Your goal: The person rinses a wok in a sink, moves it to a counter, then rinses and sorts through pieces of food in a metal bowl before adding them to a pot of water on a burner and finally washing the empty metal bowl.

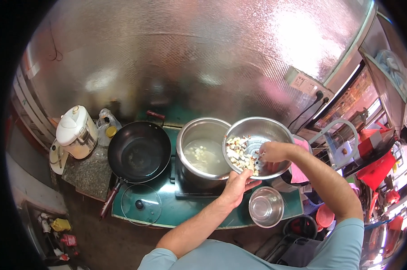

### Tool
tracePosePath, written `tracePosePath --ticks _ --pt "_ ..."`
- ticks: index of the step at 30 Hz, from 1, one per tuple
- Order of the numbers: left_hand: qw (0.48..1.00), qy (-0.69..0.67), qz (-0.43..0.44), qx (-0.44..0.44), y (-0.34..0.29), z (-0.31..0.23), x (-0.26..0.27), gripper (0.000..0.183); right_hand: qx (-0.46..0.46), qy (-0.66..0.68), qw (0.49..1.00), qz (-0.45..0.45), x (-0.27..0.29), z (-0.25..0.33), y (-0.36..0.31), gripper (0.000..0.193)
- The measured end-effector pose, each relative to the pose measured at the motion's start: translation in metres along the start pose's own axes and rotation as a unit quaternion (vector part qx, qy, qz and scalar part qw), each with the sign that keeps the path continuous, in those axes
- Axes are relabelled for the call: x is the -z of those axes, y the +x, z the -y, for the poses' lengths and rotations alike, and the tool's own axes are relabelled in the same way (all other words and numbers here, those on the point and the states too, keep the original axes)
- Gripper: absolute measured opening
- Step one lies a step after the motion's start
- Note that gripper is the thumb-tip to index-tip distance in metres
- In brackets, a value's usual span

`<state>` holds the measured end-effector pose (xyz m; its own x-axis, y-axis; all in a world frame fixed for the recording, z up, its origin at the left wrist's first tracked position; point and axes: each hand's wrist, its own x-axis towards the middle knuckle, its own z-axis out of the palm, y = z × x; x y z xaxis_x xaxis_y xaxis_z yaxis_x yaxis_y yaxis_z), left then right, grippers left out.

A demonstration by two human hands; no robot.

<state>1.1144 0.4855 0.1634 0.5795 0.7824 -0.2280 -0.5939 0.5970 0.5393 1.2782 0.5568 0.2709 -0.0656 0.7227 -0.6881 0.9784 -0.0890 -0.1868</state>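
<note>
A wide steel bowl (282,130) tilts toward a deep steel pot (184,157), its left side over the pot's right rim. Chopped pale pieces with dark skin (239,153) are gathered on the bowl's left side. My left hand (237,185) grips the bowl's near rim. Inside the bowl, my right hand (275,152) is curled beside the pieces; whatever its fingers hold is hidden. Cloudy liquid (208,164) with several pale pieces in it fills the lower part of the pot.
Left of the pot stands a black wok (138,150), with a glass lid (142,211) before it. A small steel bowl (266,207) sits at the green table's (228,220) front edge. Farther left is a white cooker (77,130). Sockets with black plugs (309,85) are on the back wall.
</note>
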Motion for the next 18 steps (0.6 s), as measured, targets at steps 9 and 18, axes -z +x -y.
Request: tracePosePath --ticks 9,18 --pt "1.0 -0.008 0.018 0.014 0.002 0.009 -0.002 0.032 0.021 0.364 0.929 0.06 -0.022 0.028 0.021 0.06" --pt "0.999 -0.032 0.005 0.008 0.003 0.003 0.003 0.022 0.012 0.47 0.883 0.014 -0.027 0.042 0.047 0.046"
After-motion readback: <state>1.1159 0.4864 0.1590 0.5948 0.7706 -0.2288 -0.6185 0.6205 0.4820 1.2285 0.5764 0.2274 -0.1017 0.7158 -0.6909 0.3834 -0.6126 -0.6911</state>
